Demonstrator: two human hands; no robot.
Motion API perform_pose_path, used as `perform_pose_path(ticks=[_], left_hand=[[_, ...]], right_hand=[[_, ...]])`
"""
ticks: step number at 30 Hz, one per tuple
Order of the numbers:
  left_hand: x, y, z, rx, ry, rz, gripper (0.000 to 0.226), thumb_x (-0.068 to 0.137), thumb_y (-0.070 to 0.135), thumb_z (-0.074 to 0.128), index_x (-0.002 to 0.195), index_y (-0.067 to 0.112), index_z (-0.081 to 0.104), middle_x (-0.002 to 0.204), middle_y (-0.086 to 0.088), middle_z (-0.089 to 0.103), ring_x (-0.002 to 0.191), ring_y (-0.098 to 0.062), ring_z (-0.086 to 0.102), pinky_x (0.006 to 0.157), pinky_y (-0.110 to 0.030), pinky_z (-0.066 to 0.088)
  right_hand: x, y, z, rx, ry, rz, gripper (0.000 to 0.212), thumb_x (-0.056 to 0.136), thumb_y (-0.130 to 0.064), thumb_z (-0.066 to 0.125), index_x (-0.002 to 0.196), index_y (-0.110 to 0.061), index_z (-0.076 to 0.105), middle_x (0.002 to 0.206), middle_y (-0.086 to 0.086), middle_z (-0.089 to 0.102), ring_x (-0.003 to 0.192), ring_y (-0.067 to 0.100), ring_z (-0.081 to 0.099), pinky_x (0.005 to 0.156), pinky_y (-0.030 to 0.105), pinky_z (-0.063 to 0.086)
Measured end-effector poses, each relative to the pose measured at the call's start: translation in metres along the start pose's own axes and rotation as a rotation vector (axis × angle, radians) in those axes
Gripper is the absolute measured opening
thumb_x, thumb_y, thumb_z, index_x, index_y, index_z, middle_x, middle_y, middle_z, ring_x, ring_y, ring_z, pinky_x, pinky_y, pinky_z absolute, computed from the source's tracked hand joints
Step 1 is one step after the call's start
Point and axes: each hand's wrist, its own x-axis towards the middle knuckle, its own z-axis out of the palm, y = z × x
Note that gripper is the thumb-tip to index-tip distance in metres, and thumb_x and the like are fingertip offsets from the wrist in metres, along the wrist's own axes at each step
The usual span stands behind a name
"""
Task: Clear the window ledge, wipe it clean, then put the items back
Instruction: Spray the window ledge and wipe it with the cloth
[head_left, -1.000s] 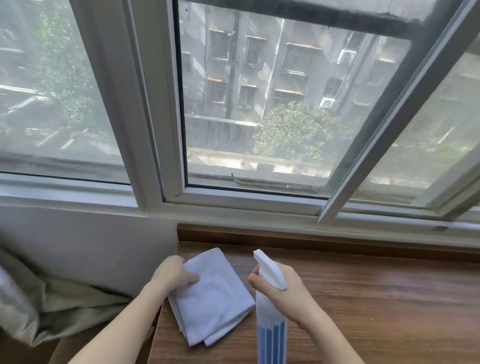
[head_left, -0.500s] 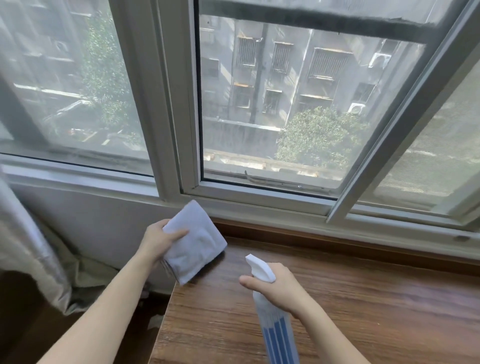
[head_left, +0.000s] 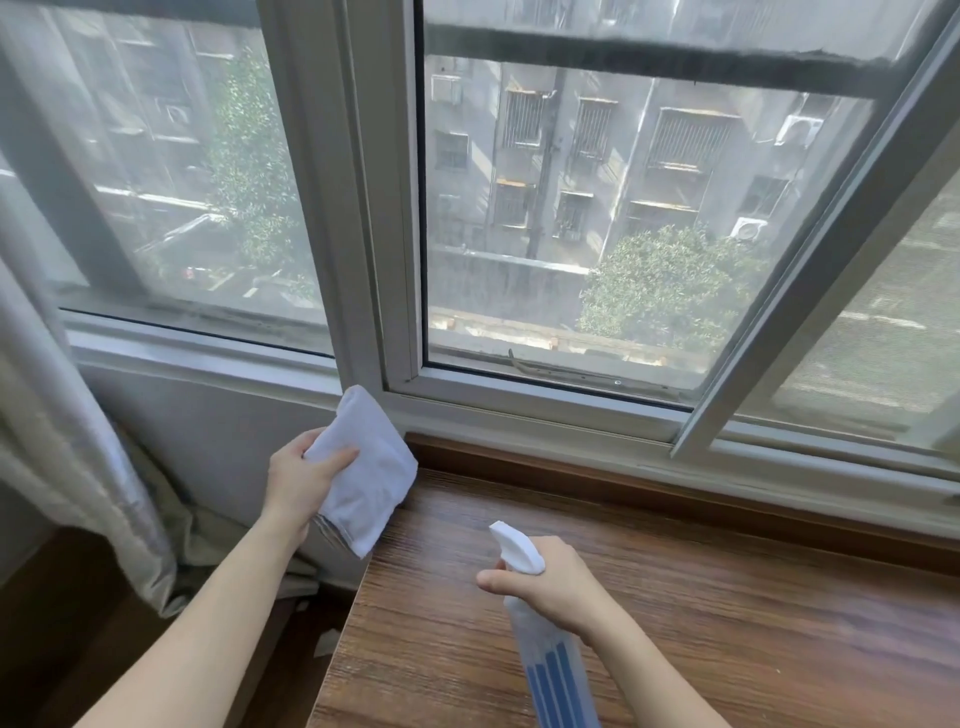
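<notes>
My left hand (head_left: 300, 480) grips a folded white cloth (head_left: 370, 475), held in the air just off the left end of the wooden window ledge (head_left: 675, 613), near the window frame's lower corner. My right hand (head_left: 553, 584) holds a spray bottle (head_left: 545, 654) with a white nozzle and blue stripes, upright over the front left part of the ledge, nozzle pointing left and away from me. The bottle's base is cut off by the picture's lower edge.
A white window frame (head_left: 374, 249) stands behind the ledge, with a sash (head_left: 810, 260) swung partly open at the right. A grey curtain (head_left: 67, 426) hangs at the left over a lower wall. The ledge's left edge (head_left: 348, 623) drops off to the floor.
My left hand has lifted the cloth off the ledge and raised it up toward the window frame. My right hand keeps the spray bottle in about the same place.
</notes>
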Motion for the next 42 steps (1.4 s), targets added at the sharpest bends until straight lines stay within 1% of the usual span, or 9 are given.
perform_pose_path(ticks=[3,6,13,17,22,28,35,38,42], left_hand=[[0.006,-0.002,0.0,-0.012,-0.021,-0.017,0.024,0.08,0.014,0.079,0.095,0.027,0.066,0.097,0.001,0.07,0.089,-0.016,0.067,0.075,-0.035,0.056],[0.008,-0.007,0.003,-0.047,-0.048,-0.052,0.024,0.078,0.013,0.08,0.098,0.022,0.069,0.095,-0.003,0.073,0.088,-0.02,0.07,0.075,-0.038,0.058],[0.013,-0.017,0.007,-0.097,-0.097,-0.099,0.032,0.077,0.011,0.081,0.106,0.015,0.069,0.096,-0.005,0.074,0.086,-0.021,0.072,0.067,-0.033,0.057],[0.018,-0.019,0.006,-0.109,-0.109,-0.111,0.032,0.077,0.011,0.081,0.106,0.015,0.069,0.096,-0.006,0.074,0.087,-0.023,0.072,0.069,-0.036,0.058],[0.026,-0.021,0.003,-0.106,-0.116,-0.12,0.037,0.075,0.01,0.082,0.109,0.014,0.068,0.099,-0.007,0.074,0.089,-0.024,0.072,0.071,-0.037,0.058],[0.032,-0.023,0.002,-0.111,-0.118,-0.106,0.035,0.076,0.009,0.081,0.109,0.013,0.068,0.099,-0.008,0.073,0.09,-0.026,0.071,0.073,-0.038,0.058],[0.037,-0.024,0.013,-0.213,-0.286,-0.191,0.056,0.062,0.023,0.084,0.114,0.011,0.066,0.103,-0.012,0.074,0.093,-0.031,0.071,0.08,-0.043,0.057],[0.045,-0.026,0.023,-0.154,-0.351,-0.243,0.049,0.07,0.018,0.083,0.115,0.009,0.065,0.105,-0.016,0.073,0.093,-0.032,0.071,0.079,-0.043,0.058],[0.05,-0.038,0.04,-0.174,-0.492,-0.391,0.04,0.085,0.013,0.073,0.123,0.01,0.059,0.114,-0.018,0.07,0.102,-0.033,0.069,0.085,-0.045,0.056]], right_hand=[[0.006,-0.003,0.004,-0.017,0.024,-0.005,0.06,0.065,-0.059,0.077,0.068,-0.005,0.051,0.062,-0.006,0.047,0.058,0.008,0.041,0.061,0.03,0.032],[0.011,-0.005,0.006,-0.012,0.044,0.009,0.06,0.06,-0.061,0.077,0.061,-0.014,0.038,0.061,-0.003,0.037,0.058,0.012,0.033,0.059,0.031,0.026],[0.02,-0.007,0.002,0.021,-0.017,0.016,0.05,0.06,-0.058,0.078,0.064,-0.014,0.053,0.061,-0.007,0.047,0.059,0.009,0.041,0.062,0.031,0.032],[0.022,-0.005,0.005,-0.051,-0.019,0.021,0.06,0.061,-0.06,0.075,0.061,-0.013,0.038,0.059,-0.003,0.034,0.057,0.013,0.03,0.059,0.032,0.024],[0.021,-0.003,0.007,0.018,-0.003,0.042,0.064,0.062,-0.055,0.078,0.068,-0.002,0.043,0.062,-0.003,0.041,0.059,0.011,0.036,0.062,0.031,0.029],[0.018,-0.004,0.008,-0.006,0.038,0.046,0.06,0.066,-0.053,0.078,0.062,-0.01,0.037,0.061,-0.003,0.036,0.057,0.012,0.031,0.058,0.031,0.025],[0.016,-0.004,0.002,0.008,0.094,0.042,0.052,0.069,-0.049,0.078,0.064,-0.007,0.048,0.057,-0.007,0.045,0.054,0.006,0.039,0.058,0.028,0.031],[0.017,-0.003,-0.003,-0.002,0.107,0.055,0.051,0.068,-0.051,0.078,0.065,-0.008,0.051,0.057,-0.009,0.048,0.054,0.005,0.041,0.058,0.028,0.032],[0.019,0.0,-0.007,0.013,0.103,0.078,0.042,0.068,-0.053,0.077,0.062,-0.022,0.05,0.057,-0.009,0.046,0.054,0.005,0.039,0.059,0.027,0.031]])
